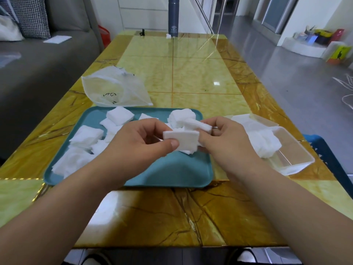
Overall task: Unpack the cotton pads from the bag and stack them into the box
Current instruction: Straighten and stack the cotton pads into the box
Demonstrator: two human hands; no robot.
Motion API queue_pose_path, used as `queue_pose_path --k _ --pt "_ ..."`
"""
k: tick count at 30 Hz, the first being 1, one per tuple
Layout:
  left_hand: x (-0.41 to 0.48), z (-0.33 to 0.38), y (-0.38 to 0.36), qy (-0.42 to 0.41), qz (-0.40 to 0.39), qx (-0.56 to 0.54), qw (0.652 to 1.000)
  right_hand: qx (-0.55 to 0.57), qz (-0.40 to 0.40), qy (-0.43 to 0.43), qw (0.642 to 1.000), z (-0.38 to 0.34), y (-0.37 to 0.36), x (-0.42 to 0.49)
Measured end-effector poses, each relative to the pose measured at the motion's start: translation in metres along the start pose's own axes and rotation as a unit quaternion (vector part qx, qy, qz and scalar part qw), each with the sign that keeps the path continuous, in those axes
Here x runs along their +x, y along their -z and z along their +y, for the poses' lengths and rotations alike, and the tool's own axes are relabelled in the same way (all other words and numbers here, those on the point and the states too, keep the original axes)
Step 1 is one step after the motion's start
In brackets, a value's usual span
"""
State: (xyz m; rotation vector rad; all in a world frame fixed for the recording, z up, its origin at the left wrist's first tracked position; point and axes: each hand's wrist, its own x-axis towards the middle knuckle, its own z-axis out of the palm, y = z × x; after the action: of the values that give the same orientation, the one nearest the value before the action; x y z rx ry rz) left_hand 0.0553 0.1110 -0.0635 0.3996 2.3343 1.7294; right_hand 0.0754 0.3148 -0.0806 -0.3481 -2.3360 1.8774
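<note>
Little here can be read from where I stand. The tall dark flask (173, 16) at the far end of the table (191, 73) carries a small pale round emblem (173, 28) with a short line of capitals beneath it, too small to make out. The clear bag (114, 88) has black hand-drawn scrawls (109, 95) on its side, some lower down and some near its upper edge. They look like writing or numbers, but I cannot read them. On the floor to the right, a yellow cover (339, 53) shows a black figure, its lettering illegible.
</note>
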Motion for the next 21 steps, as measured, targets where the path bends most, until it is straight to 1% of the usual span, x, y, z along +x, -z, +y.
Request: queue_pose_path --k 2,5,9,17,21 --pt "-0.003 0.004 0.000 -0.007 -0.040 -0.027 0.999 0.016 -0.051 -0.005 0.999 -0.004 -0.001 -0.004" --pt "-0.001 0.002 -0.003 -0.013 -0.027 -0.008 1.000 0.014 -0.107 -0.004 0.994 -0.007 -0.002 -0.008" --pt "0.005 -0.005 -0.001 0.009 0.008 0.018 1.000 0.020 -0.120 -0.006 0.993 -0.008 -0.005 -0.010" --pt "0.010 -0.009 -0.002 0.013 0.027 0.027 0.999 0.015 -0.121 0.004 0.993 -0.008 -0.005 -0.008" --pt "0.011 -0.010 -0.003 0.014 0.029 0.025 0.999 0.025 -0.136 0.000 0.990 -0.007 -0.005 -0.009"
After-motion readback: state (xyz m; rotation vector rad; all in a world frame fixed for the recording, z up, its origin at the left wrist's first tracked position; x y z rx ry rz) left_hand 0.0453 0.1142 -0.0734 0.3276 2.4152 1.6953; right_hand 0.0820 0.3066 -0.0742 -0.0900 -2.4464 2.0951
